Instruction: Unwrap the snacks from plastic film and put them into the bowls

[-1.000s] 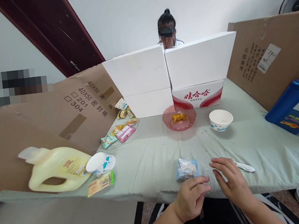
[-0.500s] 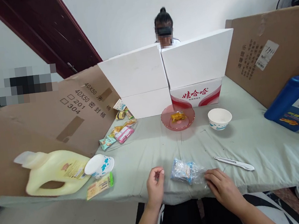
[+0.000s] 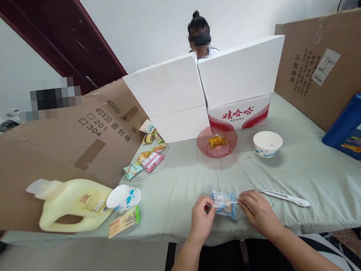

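Note:
Close to the table's front edge lies a clear plastic bag [image 3: 239, 212] with a blue-and-white snack packet [image 3: 224, 209] in it. My left hand [image 3: 203, 214] pinches the bag's left side, thumb against fingers. On the other side, my right hand [image 3: 256, 208] has its fingertips closed on the bag's right end. A thin pale edge of the plastic stretches between the two hands. To the right of my right hand rests a white utility knife [image 3: 285, 197], apart from it.
Farther back stand a pink plate [image 3: 218, 152] with a yellow-wrapped snack and a paper bowl [image 3: 268, 143]. At left are a yellow jug [image 3: 77, 206], a tipped paper bowl [image 3: 122, 199] and several snack packets [image 3: 152, 161]. White boxes [image 3: 175, 92] screen a person [image 3: 199, 33]; a blue bottle [image 3: 358, 128] leans right.
My left hand has moved right onto the bag and closed on it. My right hand has shifted slightly up and left, and the plastic edge is now drawn straight between them.

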The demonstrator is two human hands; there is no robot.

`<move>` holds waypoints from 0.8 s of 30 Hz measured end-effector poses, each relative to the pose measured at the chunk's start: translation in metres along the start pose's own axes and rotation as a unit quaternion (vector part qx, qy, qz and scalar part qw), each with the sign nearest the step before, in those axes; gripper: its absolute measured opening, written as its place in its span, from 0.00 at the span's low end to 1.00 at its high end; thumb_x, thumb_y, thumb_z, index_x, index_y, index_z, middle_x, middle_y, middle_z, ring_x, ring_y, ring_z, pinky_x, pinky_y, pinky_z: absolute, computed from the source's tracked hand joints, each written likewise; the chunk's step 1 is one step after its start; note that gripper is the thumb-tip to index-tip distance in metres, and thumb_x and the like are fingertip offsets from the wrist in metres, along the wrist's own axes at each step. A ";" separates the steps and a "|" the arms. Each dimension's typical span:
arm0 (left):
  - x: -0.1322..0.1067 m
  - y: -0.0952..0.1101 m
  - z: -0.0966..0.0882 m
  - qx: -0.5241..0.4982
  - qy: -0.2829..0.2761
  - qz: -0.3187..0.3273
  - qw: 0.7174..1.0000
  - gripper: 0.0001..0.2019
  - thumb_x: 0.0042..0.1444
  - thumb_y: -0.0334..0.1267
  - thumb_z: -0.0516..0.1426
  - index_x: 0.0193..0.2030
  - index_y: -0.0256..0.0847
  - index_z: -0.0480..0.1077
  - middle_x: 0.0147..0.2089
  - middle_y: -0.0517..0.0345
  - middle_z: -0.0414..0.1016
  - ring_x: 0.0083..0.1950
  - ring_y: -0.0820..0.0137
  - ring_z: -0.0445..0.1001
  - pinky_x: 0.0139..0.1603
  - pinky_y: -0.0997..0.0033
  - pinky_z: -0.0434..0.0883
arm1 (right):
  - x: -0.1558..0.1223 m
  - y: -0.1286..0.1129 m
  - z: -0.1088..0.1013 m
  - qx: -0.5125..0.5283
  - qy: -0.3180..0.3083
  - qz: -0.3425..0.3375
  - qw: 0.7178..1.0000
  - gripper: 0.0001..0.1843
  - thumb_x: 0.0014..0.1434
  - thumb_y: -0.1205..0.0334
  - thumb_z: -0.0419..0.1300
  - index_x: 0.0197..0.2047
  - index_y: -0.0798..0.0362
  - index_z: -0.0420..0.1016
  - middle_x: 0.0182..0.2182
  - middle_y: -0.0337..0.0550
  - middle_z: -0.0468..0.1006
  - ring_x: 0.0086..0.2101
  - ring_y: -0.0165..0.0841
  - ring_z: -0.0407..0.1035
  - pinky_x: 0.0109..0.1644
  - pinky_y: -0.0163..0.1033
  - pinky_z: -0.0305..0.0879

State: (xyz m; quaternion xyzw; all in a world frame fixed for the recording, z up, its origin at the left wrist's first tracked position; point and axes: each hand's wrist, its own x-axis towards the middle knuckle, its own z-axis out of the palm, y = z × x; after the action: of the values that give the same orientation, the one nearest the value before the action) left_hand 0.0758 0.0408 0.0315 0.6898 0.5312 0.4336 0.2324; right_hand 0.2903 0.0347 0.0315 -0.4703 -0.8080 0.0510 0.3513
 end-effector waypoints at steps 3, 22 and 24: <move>-0.006 -0.019 -0.008 -0.104 0.071 -0.128 0.984 0.09 0.52 0.40 0.60 0.28 0.40 0.65 0.26 0.62 0.69 0.28 0.73 0.69 0.30 0.74 0.68 | -0.003 0.012 -0.007 0.034 0.025 0.057 0.998 0.10 0.65 0.61 0.49 0.37 0.51 0.71 0.35 0.45 0.76 0.37 0.36 0.70 0.43 0.43 0.67; 0.002 0.036 -0.010 0.163 -0.180 0.235 0.941 0.24 0.58 0.41 0.57 0.61 0.41 0.61 0.54 0.46 0.72 0.60 0.54 0.66 0.62 0.42 0.59 | 0.016 0.041 0.008 -0.168 -0.101 0.184 0.963 0.12 0.67 0.59 0.47 0.37 0.51 0.68 0.30 0.42 0.78 0.28 0.34 0.73 0.29 0.36 0.53; 0.006 0.035 -0.013 0.207 -0.181 0.228 0.934 0.25 0.56 0.42 0.59 0.60 0.41 0.63 0.50 0.48 0.74 0.56 0.54 0.68 0.64 0.37 0.53 | 0.019 0.044 0.008 -0.178 -0.105 0.182 0.961 0.11 0.67 0.61 0.48 0.36 0.52 0.68 0.30 0.43 0.78 0.28 0.34 0.73 0.29 0.36 0.53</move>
State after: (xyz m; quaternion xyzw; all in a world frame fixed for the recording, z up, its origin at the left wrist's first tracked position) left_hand 0.0843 0.0335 0.0679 0.8922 0.3861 0.2230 0.0718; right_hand 0.3112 0.0764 0.0176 -0.6564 -0.7370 0.0182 0.1600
